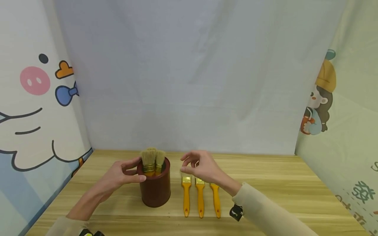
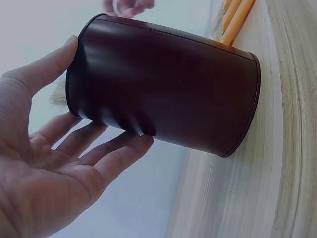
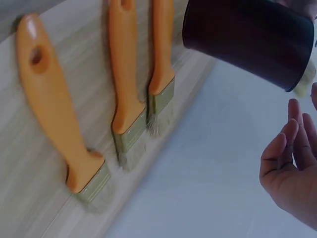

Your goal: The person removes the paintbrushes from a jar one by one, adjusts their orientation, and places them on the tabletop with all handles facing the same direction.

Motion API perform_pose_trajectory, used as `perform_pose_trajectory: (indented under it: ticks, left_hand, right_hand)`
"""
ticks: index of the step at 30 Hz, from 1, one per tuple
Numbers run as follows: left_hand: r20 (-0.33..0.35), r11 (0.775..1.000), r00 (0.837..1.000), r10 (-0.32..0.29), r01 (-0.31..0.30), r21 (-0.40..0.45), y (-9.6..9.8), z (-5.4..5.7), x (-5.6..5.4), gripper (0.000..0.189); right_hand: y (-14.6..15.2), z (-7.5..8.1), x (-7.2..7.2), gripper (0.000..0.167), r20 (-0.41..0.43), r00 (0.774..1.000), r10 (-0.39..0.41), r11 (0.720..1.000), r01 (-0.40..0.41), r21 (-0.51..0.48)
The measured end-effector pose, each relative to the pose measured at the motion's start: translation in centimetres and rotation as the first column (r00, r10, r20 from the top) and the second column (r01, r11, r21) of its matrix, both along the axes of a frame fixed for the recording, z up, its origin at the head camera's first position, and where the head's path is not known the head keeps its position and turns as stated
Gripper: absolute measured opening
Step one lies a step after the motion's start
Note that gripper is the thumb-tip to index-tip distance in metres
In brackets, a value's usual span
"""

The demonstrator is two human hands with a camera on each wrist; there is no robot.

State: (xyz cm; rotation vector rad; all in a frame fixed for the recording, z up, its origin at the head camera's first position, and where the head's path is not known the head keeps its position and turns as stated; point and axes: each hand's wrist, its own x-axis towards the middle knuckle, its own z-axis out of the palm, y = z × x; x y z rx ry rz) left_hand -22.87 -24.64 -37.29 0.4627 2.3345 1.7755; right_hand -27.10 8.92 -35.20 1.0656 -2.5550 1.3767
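My left hand [image 1: 118, 175] holds a dark red-brown cylindrical cup [image 1: 155, 193] near its top, the thumb at the rim and the fingers along the far side. The left wrist view shows those fingertips [image 2: 146, 141] against the cup's wall. Several paintbrushes [image 1: 149, 156] stand in the cup with their bristles up, their handles mostly hidden inside. To the cup's right, my right hand [image 1: 203, 166] hovers with loosely bent fingers and nothing in them. Below it, three paintbrushes with yellow-orange handles, left [image 1: 186, 198], middle [image 1: 200, 198] and right [image 1: 216, 200], lie side by side, bristles pointing away.
Cup and brushes are on a light wood-grain table [image 1: 265, 196]. A pale cloth [image 1: 189, 82] hangs behind its back edge. Cartoon-printed sheets hang at the left [image 1: 29, 131] and right [image 1: 348, 131].
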Motion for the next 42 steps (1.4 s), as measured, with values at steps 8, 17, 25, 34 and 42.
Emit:
perform_pose_trajectory:
  ticks: [8, 17, 25, 34, 42]
  left_hand:
    - [-0.014, 1.0, 1.0, -0.015, 0.015, 0.014, -0.1, -0.1, 0.0, 0.087]
    - [-0.002, 1.0, 1.0, -0.01, 0.01, 0.004, -0.2, -0.3, -0.1, 0.088]
    - [-0.011, 1.0, 1.0, -0.021, 0.021, 0.022, -0.3, -0.6, -0.1, 0.085]
    - [-0.02, 0.999, 1.0, -0.02, 0.021, 0.034, -0.3, -0.6, 0.0, 0.082]
    - [-0.004, 0.999, 1.0, -0.009, 0.009, 0.034, -0.2, -0.6, 0.0, 0.085]
  right_hand:
    - [-3.9, 1.4, 0.9, 0.03, -0.011, 0.998, 0.067, 0.997, -0.068, -0.037]
    - [-7.0, 1.8, 0.9, 0.042, 0.037, 0.999, 0.037, 0.999, -0.038, 0.033]
    - [-8.5, 1.5, 1.0, 0.052, 0.046, 0.999, -0.007, 0.996, 0.003, 0.092]
    - [-9.2, 1.2, 1.1, 0.05, 0.045, 0.999, 0.016, 1.0, -0.017, 0.024]
    - [-8.9, 0.9, 0.8, 0.047, -0.001, 0.999, 0.039, 0.999, -0.039, 0.034]
